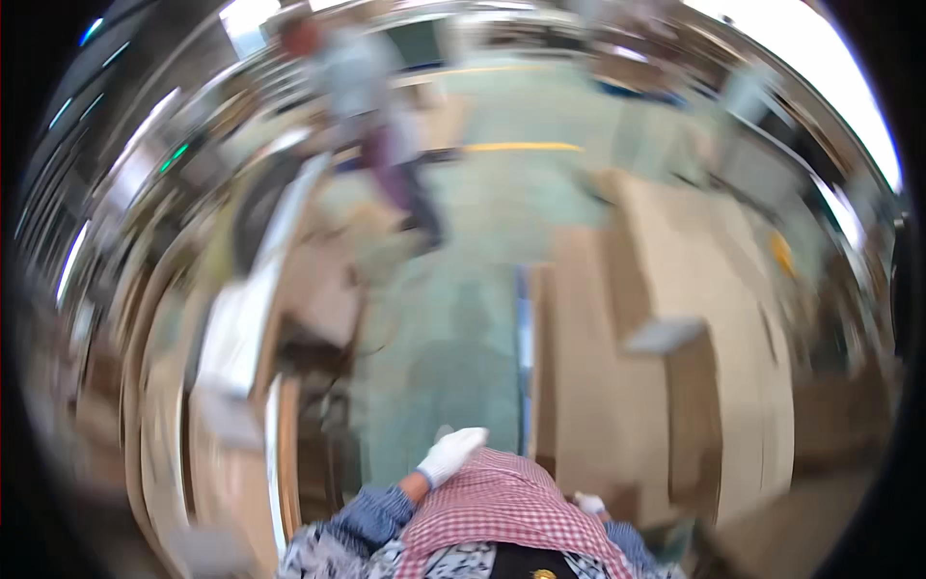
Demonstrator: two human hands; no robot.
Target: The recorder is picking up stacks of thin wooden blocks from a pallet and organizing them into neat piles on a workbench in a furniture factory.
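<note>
Head view is very blurry, and we see our left hand (451, 454) in a white glove resting on the top edge of a red and white checked cloth (502, 507), with its fingers together as far as we can tell. Our right hand (589, 503) peeks out at the right side of the cloth, too small for us to tell its fingers. Past the cloth lies a green floor (453, 328), with brown cardboard boxes (656, 367) to the cloth's right.

Looks like a warehouse or factory floor: stacked cardboard boxes (675, 318), green painted floor (463, 318) with a yellow line (521, 148).
</note>
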